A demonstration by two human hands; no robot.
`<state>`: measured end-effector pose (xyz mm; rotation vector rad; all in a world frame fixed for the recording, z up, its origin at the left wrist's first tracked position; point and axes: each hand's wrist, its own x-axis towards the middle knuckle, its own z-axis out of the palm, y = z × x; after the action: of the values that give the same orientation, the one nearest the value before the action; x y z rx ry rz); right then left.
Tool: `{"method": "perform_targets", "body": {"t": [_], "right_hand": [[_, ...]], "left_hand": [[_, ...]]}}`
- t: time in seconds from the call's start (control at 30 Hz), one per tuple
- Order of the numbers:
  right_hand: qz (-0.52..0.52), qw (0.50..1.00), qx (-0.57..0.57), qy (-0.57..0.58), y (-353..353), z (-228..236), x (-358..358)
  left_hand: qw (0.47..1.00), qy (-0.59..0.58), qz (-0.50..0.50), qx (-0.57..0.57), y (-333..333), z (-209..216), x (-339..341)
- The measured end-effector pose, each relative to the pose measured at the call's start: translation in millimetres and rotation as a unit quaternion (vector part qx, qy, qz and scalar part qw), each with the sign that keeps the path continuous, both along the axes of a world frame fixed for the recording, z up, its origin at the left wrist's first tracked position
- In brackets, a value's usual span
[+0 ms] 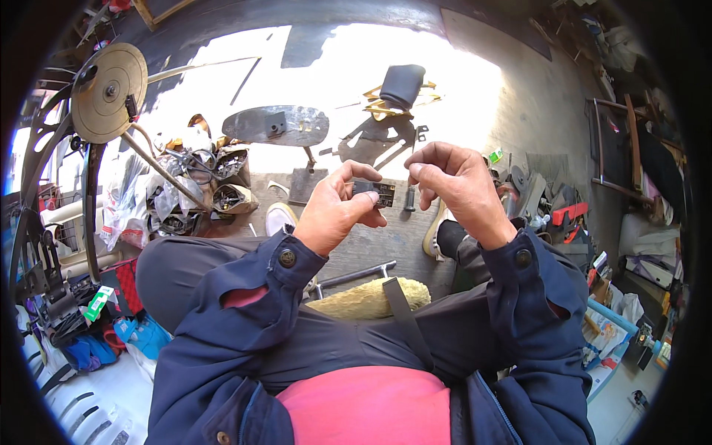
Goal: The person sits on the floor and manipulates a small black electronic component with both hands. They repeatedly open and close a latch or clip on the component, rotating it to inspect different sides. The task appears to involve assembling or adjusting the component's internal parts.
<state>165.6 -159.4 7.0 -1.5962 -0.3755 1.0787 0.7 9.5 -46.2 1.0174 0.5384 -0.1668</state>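
In front of my lap, my left hand (335, 208) grips a small flat black rectangular part (374, 194) between thumb and fingers. Slots and small light spots show on its upper face. To its right, my right hand (461, 187) hovers with thumb and forefinger pinched together and the other fingers curled. Whatever may be in that pinch is too small to make out. Just by those fingertips shows a slim dark tool (409, 199), like a screwdriver with a black handle. I cannot tell whether it is held or lies on the floor behind.
A dark oval stool (308, 124) carrying a small black block (275, 124) stands ahead. Beyond my right hand are a black container (402, 85) and flat metal pieces (377, 139). Bags of parts (231, 165) sit left, near a round disc (109, 92). Clutter with a red tool (569, 213) lies right.
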Motion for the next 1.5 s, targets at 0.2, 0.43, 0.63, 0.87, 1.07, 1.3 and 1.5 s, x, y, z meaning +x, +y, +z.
{"method": "perform_targets", "body": {"t": [0.2,0.43,0.63,0.87,1.07,1.3,1.5], "right_hand": [[-0.015,1.000,-0.010,0.016,-10.8,0.6,-7.3],[0.023,0.996,-0.041,-0.071,-13.7,-4.2,-11.7],[0.028,0.993,-0.035,-0.113,-11.0,-13.2,-21.3],[0.048,0.973,-0.033,-0.222,-7.0,-17.2,-25.3],[0.059,0.951,-0.032,-0.301,-4.7,-11.8,-28.2],[0.057,0.955,-0.032,-0.289,-3.4,-10.5,-30.0],[0.069,0.961,-0.049,-0.265,-5.5,-11.9,-30.4]], "left_hand": [[1.000,0.006,0.009,-0.020,-4.4,1.5,5.2],[1.000,0.004,0.006,-0.009,-6.9,3.0,7.2],[1.000,-0.005,0.009,-0.004,-7.3,2.8,5.7],[1.000,-0.015,0.023,-0.015,-8.7,2.4,4.2],[1.000,-0.017,-0.016,-0.002,-4.2,-1.2,3.1],[1.000,-0.017,-0.009,-0.002,-6.7,-0.5,3.9],[1.000,-0.017,-0.007,-0.005,-6.5,1.1,3.5]]}}
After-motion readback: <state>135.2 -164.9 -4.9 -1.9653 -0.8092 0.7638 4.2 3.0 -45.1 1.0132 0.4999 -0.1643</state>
